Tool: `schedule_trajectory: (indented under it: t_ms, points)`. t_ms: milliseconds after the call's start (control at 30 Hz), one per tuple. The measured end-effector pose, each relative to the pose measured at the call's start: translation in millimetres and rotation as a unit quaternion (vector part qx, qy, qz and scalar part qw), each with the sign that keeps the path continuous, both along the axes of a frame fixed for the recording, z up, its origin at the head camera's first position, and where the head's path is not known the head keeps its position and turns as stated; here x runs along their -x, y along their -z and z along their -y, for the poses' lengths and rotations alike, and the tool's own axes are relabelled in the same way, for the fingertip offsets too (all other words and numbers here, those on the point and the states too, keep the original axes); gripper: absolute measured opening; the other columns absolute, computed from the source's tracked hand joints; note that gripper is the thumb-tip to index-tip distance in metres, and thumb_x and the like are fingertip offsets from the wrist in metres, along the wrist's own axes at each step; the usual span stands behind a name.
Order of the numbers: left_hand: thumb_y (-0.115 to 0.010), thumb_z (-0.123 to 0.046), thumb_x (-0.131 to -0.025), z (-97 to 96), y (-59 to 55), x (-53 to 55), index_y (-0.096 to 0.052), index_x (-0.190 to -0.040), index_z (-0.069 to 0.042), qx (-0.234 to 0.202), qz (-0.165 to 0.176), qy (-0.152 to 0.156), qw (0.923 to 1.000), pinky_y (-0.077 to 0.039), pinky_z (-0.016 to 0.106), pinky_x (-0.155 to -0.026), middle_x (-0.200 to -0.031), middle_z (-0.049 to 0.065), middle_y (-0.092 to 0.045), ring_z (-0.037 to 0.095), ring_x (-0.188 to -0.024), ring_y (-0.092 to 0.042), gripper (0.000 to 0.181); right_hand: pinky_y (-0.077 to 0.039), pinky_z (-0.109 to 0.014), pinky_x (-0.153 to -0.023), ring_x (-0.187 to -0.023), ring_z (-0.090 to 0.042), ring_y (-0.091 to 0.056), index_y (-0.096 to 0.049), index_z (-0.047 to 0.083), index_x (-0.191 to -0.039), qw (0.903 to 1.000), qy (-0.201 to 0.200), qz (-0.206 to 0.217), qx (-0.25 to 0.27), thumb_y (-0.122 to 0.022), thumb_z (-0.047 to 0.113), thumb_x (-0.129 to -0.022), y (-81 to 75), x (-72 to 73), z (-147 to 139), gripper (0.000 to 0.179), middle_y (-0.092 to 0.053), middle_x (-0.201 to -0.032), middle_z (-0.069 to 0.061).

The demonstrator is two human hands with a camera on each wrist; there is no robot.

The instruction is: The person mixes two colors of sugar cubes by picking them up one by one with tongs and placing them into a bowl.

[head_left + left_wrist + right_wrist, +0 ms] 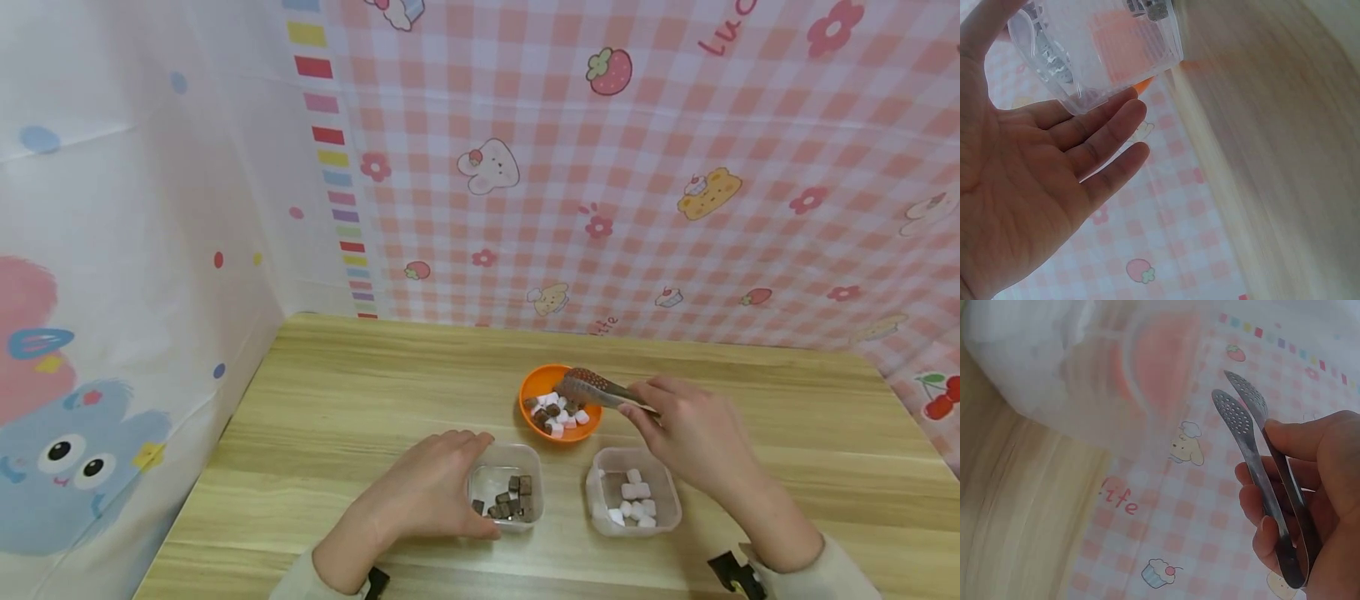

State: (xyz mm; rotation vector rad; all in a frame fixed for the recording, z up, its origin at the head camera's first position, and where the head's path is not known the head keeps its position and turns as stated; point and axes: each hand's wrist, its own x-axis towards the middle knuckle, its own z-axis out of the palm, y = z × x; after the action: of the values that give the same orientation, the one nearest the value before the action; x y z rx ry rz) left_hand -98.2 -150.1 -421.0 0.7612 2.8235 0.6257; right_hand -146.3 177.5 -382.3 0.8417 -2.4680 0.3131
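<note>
My left hand [427,487] holds the near-left clear plastic container [491,481] at its left side, thumb at the near edge and fingers at the far one. Dark brown cubes [513,498] lie in it. With my right hand [697,429] I grip metal tongs [611,392], whose perforated heads [1233,414] are over the right part of an orange bowl [531,385]. In the right wrist view the tongs' arms stand slightly apart, with nothing visible between the heads. Brown cubes and white and pink pieces that look like marshmallows [561,421] are mixed in the bowl.
A second clear container [595,504] with white and pale pink pieces [636,492] stands below my right hand. The wood-grain table [360,375] meets a pink checked cloth [525,233] at the back and a white printed cloth [150,208] at the left.
</note>
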Motion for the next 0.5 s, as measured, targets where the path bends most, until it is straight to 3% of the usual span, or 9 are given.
schedule_trajectory:
  t_ms: [233, 500]
  points:
    - [-0.094, -0.056, -0.064, -0.3, 0.5, 0.1, -0.058, -0.144, 0.000, 0.000, 0.000, 0.001, 1.0000, -0.048, 0.045, -0.111, -0.136, 0.014, -0.067, 0.029, -0.125, -0.062, 0.104, -0.042, -0.024, -0.043, -0.061, -0.014, -0.065, -0.081, 0.005, -0.100, 0.9999, -0.006, 0.011, 0.010, -0.088, 0.019, -0.080, -1.4, -3.3, 1.4, 0.025, -0.075, -0.091, -0.005]
    - [-0.094, -0.056, -0.064, -0.3, 0.5, 0.9, -0.058, -0.144, 0.000, 0.001, 0.001, 0.002, 1.0000, -0.048, 0.045, -0.111, -0.135, 0.014, -0.067, 0.028, -0.124, -0.062, 0.104, -0.049, -0.025, -0.049, -0.066, -0.010, -0.065, -0.081, 0.007, -0.103, 0.9989, -0.038, 0.026, 0.004, -0.088, 0.019, -0.081, -14.0, -10.1, 12.4, 0.026, -0.075, -0.093, -0.003]
